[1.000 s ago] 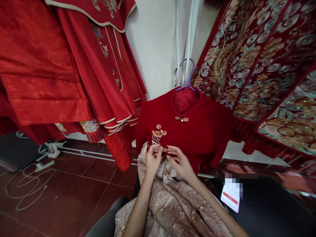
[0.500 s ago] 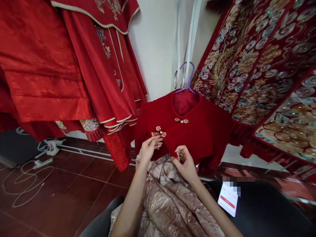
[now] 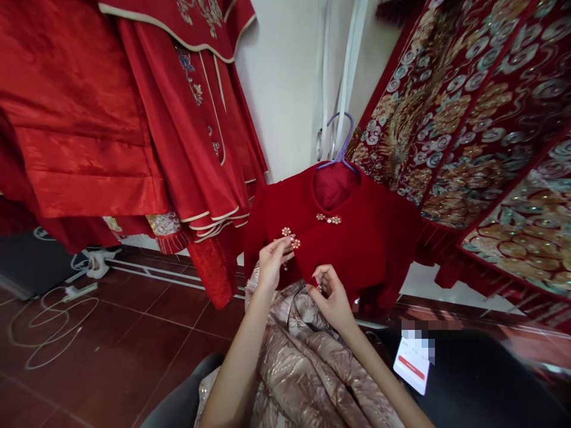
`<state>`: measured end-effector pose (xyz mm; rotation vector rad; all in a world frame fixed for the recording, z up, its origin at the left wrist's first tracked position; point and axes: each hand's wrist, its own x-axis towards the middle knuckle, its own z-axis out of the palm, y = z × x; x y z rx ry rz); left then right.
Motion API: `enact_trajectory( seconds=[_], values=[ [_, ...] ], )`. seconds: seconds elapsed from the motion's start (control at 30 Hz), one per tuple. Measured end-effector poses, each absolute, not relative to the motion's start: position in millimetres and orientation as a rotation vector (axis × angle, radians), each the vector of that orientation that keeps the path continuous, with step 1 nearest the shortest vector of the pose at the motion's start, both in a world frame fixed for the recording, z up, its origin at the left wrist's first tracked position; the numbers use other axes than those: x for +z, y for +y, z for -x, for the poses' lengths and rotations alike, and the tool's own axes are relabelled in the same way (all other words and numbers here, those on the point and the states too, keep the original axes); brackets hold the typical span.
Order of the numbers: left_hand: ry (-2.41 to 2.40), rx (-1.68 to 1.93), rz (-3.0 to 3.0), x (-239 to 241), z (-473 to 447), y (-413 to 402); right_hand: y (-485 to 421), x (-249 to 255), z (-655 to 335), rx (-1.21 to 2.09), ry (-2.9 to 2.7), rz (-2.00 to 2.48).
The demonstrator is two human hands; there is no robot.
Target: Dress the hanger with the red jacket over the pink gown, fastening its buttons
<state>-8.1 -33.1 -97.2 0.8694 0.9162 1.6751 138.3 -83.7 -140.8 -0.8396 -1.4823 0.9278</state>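
A dark red velvet jacket [image 3: 352,255] hangs in front of me on a purple hanger [image 3: 345,142]. Gold flower clasps [image 3: 329,219] sit below its collar. My left hand [image 3: 272,264] is closed at a gold flower brooch [image 3: 295,243] on the jacket's left side, thumb and fingertips on its lower part. Part of a beaded tassel shows under those fingers. At the jacket's lower hem, my right hand [image 3: 332,297] pinches a small shiny beaded ornament [image 3: 319,288], mostly covered by the fingers. Shiny beige-pink fabric [image 3: 303,351] lies below both hands.
Red garments [image 3: 191,119] hang at the left, and heavily embroidered red ones [image 3: 464,131] at the right. A lit phone [image 3: 409,371] lies on a black surface [image 3: 482,380]. White cables [image 3: 53,315] run over the tiled floor.
My left hand has shifted slightly up onto the brooch, its fingers now covering the tassel's top. The right hand stays nearly in place, still pinching. The view has shifted slightly.
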Motion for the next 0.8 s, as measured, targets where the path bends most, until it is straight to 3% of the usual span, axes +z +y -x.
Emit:
enact_trajectory(
  seconds=[0.47,0.67,0.8],
  values=[
    [1.065,1.622,-1.026,-85.7,-5.6,-31.9,-89.6,-125.8,-144.2,0.856,-1.572,0.877],
    [1.071,1.614,-1.794,-50.5,-21.9,-30.5,-89.7,-111.2,-163.9,0.936,-1.564,0.878],
    [1.328,1.393,-2.483,-22.3,-22.2,-22.9,-88.3,-104.8,-176.2,0.929,-1.6,0.876]
  ],
)
